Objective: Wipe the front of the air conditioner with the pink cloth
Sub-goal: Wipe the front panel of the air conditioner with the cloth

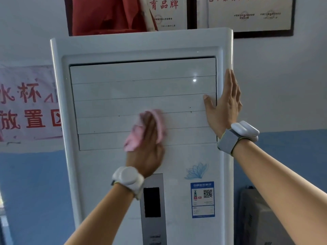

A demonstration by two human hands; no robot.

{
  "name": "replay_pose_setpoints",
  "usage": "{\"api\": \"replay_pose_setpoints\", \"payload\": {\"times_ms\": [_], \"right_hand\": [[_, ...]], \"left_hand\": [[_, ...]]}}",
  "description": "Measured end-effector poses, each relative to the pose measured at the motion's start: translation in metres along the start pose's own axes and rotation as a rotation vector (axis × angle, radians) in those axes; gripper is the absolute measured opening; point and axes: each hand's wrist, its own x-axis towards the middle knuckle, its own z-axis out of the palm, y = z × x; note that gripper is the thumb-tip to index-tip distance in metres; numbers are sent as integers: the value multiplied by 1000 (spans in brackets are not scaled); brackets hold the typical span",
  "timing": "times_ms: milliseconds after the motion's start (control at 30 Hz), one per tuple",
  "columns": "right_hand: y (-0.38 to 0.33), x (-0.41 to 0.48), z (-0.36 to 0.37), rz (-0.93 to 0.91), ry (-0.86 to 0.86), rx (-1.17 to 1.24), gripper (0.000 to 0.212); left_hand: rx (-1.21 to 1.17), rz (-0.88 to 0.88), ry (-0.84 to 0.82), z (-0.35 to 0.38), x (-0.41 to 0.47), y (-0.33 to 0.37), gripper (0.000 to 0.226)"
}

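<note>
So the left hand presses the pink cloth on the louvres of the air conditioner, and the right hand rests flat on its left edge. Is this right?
Not quite. In the head view the right hand rests flat on the right edge of the air conditioner, not the left. The left hand does press the pink cloth on the louvres.

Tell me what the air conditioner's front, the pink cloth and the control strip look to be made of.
Air conditioner front: likely glossy white plastic; a lamp reflection glints on the slats.
Pink cloth: soft fabric, maybe microfibre; it bunches and folds under the left hand, though blurred.
Control strip: matte silver-grey, metal or painted plastic, unclear which; its dark window looks smooth.
</note>
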Motion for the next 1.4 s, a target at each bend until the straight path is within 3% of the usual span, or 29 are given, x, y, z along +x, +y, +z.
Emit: {"api": "replay_pose_setpoints", "payload": {"times_ms": [133,200,367,567,733,900,1067,1233,1400], "right_hand": [[-2,-2,1,2,0,-7,76],[-3,-2,1,4,2,-9,75],[-5,0,0,12,14,-8,76],[0,0,-3,-3,-18,8,78],[0,0,0,-11,3,-1,78],[2,0,-2,-20,-10,1,77],[0,0,-1,-16,0,10,76],[4,1,-2,-26,-19,5,77],[2,0,3,-32,-19,4,75]], "left_hand": [[101,-181,112,-10,-17,-28,65],[69,-125,64,-2,-9,-5,68],[-50,255,-68,26,20,63,69],[44,85,-3,12,13,32,66],[22,302,-4,28,33,76,64],[16,129,21,13,18,45,60],[17,319,-30,28,29,75,68],[79,241,46,14,22,56,60],[24,373,-37,22,28,70,65]]}}
